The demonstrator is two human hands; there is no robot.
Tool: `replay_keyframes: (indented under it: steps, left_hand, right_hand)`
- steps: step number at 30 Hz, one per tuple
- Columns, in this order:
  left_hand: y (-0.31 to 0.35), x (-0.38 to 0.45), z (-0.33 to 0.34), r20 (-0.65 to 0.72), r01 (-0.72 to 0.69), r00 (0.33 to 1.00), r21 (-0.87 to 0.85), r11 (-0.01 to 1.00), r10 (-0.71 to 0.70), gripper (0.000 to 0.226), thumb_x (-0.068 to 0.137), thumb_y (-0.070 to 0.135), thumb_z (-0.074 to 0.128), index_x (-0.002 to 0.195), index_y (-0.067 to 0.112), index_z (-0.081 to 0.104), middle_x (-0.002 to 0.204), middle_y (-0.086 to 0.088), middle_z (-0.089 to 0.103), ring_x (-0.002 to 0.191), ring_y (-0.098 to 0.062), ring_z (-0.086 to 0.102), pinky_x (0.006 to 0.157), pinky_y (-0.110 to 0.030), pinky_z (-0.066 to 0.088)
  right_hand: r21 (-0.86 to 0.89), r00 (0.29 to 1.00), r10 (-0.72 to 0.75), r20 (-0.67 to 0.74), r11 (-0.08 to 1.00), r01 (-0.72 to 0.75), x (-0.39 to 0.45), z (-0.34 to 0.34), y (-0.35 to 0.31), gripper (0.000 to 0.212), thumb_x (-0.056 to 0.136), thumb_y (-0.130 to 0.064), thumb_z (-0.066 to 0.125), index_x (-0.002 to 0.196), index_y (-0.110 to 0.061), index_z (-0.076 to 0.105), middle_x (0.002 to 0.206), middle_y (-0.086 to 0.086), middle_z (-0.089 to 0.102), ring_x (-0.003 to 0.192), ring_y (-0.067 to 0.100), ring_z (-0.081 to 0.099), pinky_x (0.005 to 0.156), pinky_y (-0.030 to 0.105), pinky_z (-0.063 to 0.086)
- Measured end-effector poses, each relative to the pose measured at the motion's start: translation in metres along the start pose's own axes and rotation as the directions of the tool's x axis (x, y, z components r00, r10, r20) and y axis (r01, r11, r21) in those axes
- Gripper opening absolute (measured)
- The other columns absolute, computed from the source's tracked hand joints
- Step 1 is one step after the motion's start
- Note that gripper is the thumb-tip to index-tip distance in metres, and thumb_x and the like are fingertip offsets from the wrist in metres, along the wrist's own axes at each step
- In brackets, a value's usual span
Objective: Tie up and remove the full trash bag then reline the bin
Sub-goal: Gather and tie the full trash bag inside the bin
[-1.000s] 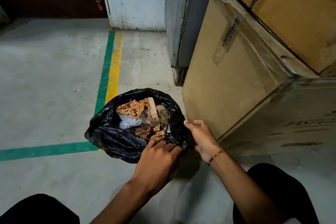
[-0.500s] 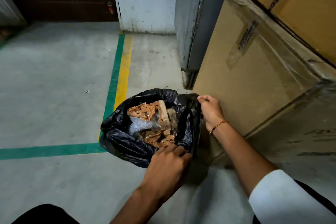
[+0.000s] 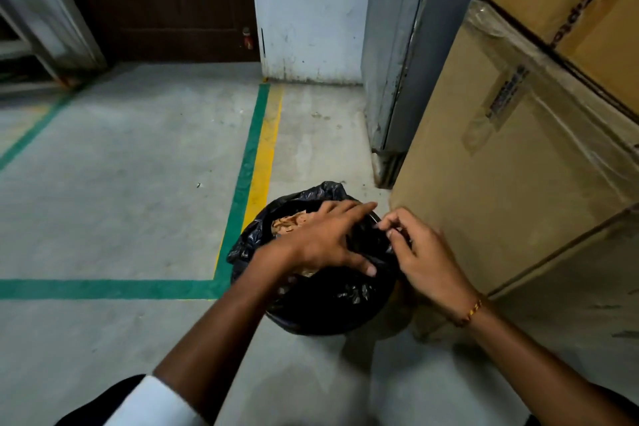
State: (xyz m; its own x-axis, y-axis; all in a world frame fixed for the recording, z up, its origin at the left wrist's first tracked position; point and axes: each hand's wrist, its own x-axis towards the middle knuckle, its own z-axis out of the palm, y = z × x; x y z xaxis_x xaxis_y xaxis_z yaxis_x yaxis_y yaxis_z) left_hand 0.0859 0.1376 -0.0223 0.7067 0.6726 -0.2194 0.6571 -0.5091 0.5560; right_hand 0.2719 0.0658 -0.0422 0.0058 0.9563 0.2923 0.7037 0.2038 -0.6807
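A black trash bag (image 3: 332,301) lines a small bin on the concrete floor, right beside a cardboard box. Brown paper scraps (image 3: 288,220) show in its open mouth. My left hand (image 3: 321,239) lies across the top of the bag with fingers spread and straight, covering most of the trash. My right hand (image 3: 420,252) is at the bag's right rim, thumb and fingertips pinching the black plastic edge. The bin itself is hidden under the bag.
Large cardboard boxes (image 3: 511,162) wrapped in clear film stand close on the right. A grey metal door frame (image 3: 394,79) is behind the bin. Green and yellow floor tape (image 3: 257,156) runs on the left, with bare concrete floor beyond.
My left hand moved from the bag's near rim up across its open mouth. My right hand shifted along the right rim and now pinches the edge. The view tilted up.
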Motion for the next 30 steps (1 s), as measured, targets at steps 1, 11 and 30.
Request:
replay_keyframes:
  steps: [1,11,30]
  left_hand:
    - [0.001,0.003,-0.010,0.098,0.015,0.995,-0.210,0.978,0.006,0.096,0.075,0.048,0.076,0.153,0.032,0.021,0.155,0.004,0.033,0.139,-0.015,0.032,0.115,-0.039,0.032]
    - [-0.001,0.099,-0.010,0.103,-0.195,0.981,0.420,0.886,0.167,0.032,0.080,0.023,0.055,0.109,0.027,0.068,0.118,-0.002,0.068,0.113,-0.025,0.059,0.085,-0.035,0.048]
    - [-0.074,0.082,-0.030,-0.646,0.429,0.743,0.259,0.865,-0.175,0.019,0.085,0.018,0.060,0.102,0.022,0.067,0.104,-0.008,0.064,0.102,-0.034,0.059,0.073,-0.044,0.052]
  right_hand:
    - [0.015,1.000,0.021,-0.023,1.000,-0.020,0.001,-0.001,0.000,0.020,0.091,-0.004,0.052,0.092,-0.023,0.056,0.083,-0.005,0.065,0.075,0.015,0.062,0.071,0.038,0.050]
    - [0.190,0.975,0.179,-0.128,0.970,-0.153,0.006,0.004,0.011,0.025,0.090,-0.001,0.053,0.088,-0.026,0.055,0.089,-0.008,0.070,0.088,0.012,0.067,0.076,0.040,0.055]
    - [-0.151,0.987,0.140,0.081,0.980,-0.126,0.004,-0.007,0.022,0.028,0.086,0.002,0.052,0.083,-0.021,0.068,0.083,-0.003,0.071,0.076,0.011,0.064,0.065,0.014,0.044]
